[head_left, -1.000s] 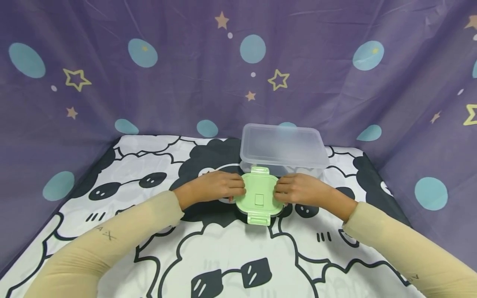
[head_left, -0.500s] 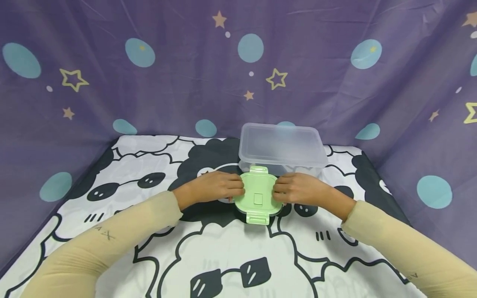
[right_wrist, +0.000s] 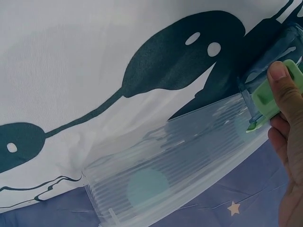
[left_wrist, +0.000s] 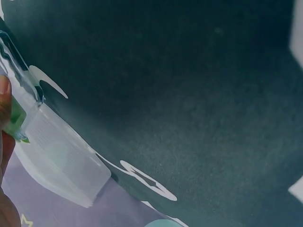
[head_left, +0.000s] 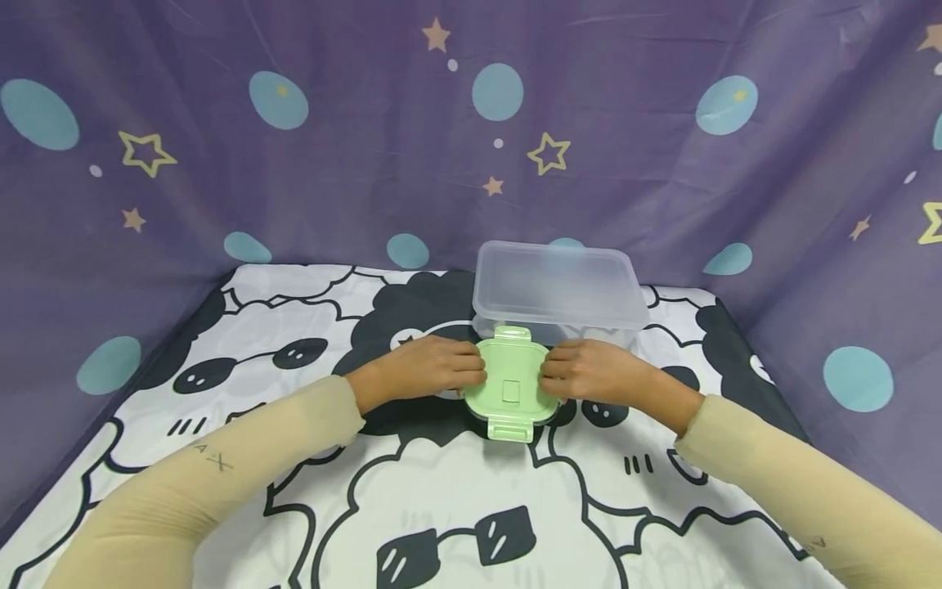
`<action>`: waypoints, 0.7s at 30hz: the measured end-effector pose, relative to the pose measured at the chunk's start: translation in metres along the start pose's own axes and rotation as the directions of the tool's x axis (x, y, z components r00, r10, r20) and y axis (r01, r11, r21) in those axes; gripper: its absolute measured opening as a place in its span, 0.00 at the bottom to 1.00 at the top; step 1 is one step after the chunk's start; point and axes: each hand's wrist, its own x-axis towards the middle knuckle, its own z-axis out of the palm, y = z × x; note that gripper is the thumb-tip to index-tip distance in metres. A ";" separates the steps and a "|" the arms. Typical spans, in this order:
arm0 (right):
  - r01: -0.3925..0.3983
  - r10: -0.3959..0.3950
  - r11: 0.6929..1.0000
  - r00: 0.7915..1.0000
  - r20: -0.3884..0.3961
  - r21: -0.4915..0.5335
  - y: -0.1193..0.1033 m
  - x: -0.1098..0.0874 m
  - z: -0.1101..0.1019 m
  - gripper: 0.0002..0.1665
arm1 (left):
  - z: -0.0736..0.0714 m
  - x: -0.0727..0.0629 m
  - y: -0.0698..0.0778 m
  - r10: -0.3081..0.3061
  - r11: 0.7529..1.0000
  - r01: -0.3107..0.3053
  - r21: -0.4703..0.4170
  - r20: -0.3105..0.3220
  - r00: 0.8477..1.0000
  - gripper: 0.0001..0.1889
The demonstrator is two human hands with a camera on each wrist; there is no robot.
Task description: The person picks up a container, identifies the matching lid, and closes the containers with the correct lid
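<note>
A food container with a pale green lid (head_left: 511, 366) sits on the cloth in the middle of the head view. Its front latch (head_left: 511, 430) and back latch stick outward. My left hand (head_left: 432, 365) grips the container's left side and my right hand (head_left: 598, 372) its right side, fingers curled over the lid's edges. In the right wrist view, the thumb (right_wrist: 283, 85) presses a green side latch (right_wrist: 266, 98) against the clear body (right_wrist: 267, 64). The left wrist view catches only part of the left hand (left_wrist: 4, 142) and a bit of green latch (left_wrist: 17, 117).
Directly behind the container stands a larger translucent plastic box (head_left: 559, 286), close to its back latch. A cloth (head_left: 456, 499) printed with cartoon sheep covers the table. Purple curtain (head_left: 383, 147) with stars and blue ovals hangs along the back and sides.
</note>
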 end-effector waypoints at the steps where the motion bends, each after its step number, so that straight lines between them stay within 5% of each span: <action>1: -0.007 0.007 1.000 1.000 0.003 0.002 -0.001 0.000 0.000 0.12 | 0.000 0.000 0.000 0.000 1.000 0.000 -0.001 0.000 1.000 0.15; 14: -0.034 0.034 0.999 0.999 0.023 0.010 -0.004 -0.004 -0.003 0.15 | 0.004 0.001 0.010 -0.013 1.000 0.011 -0.027 -0.048 0.999 0.16; 21: -0.079 0.077 0.997 0.994 0.081 0.020 -0.002 -0.004 -0.003 0.23 | -0.001 0.002 0.018 -0.061 0.998 0.061 -0.010 -0.022 0.998 0.19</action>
